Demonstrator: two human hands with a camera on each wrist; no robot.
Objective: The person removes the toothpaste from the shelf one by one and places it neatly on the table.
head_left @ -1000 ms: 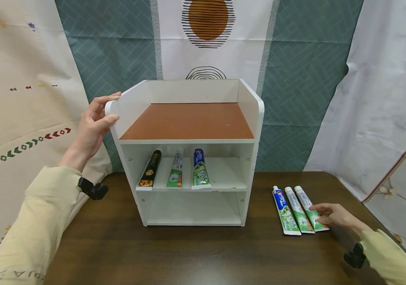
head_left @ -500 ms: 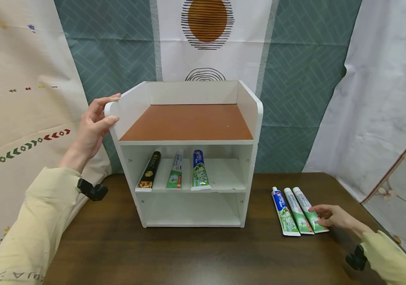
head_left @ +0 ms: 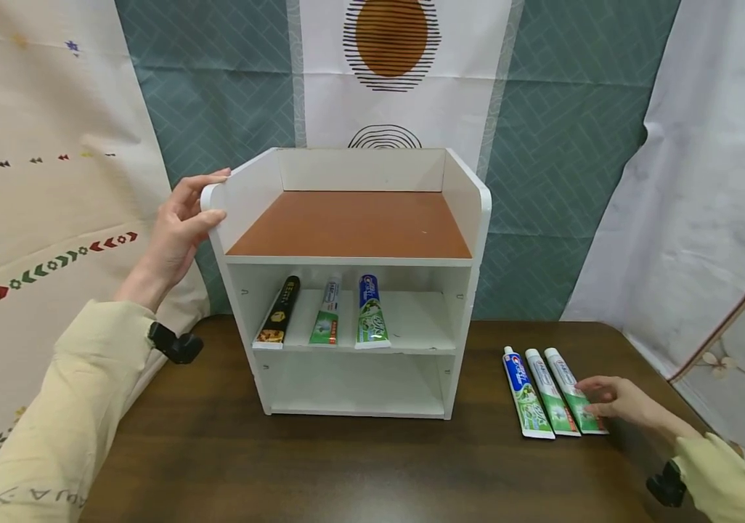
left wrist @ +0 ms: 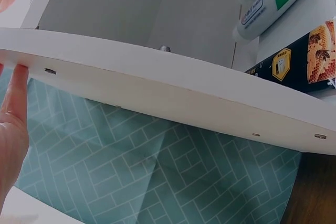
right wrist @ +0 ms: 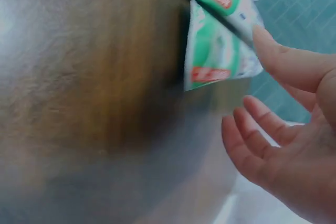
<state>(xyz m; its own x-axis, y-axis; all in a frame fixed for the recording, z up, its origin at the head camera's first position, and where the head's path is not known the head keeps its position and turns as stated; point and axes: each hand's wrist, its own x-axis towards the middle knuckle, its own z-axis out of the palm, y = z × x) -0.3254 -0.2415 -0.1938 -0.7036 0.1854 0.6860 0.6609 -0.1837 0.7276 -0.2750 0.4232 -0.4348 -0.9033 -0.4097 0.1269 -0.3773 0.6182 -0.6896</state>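
At the upper left, my left hand (head_left: 173,243) grips the front edge of the white shelf unit's (head_left: 349,261) left side panel, thumb in front and fingers behind. On the right of the table, my right hand (head_left: 627,403) is at the rightmost green-and-white tube (head_left: 568,381); in the right wrist view the hand (right wrist: 294,114) has its fingers spread and the thumb close to a tube (right wrist: 215,56). Contact is unclear. Beside it lie another green-and-white tube (head_left: 550,396) and a blue-and-green tube (head_left: 527,399).
The middle shelf holds a black tube (head_left: 279,312), a green-and-white tube (head_left: 327,312) and a blue-and-green tube (head_left: 370,312), set apart from one another. Below is the bottom compartment (head_left: 353,385). The brown table (head_left: 346,472) meets hanging cloths at the back and sides.
The head view has shifted slightly. Both hands and the tubes keep nearly the same places.
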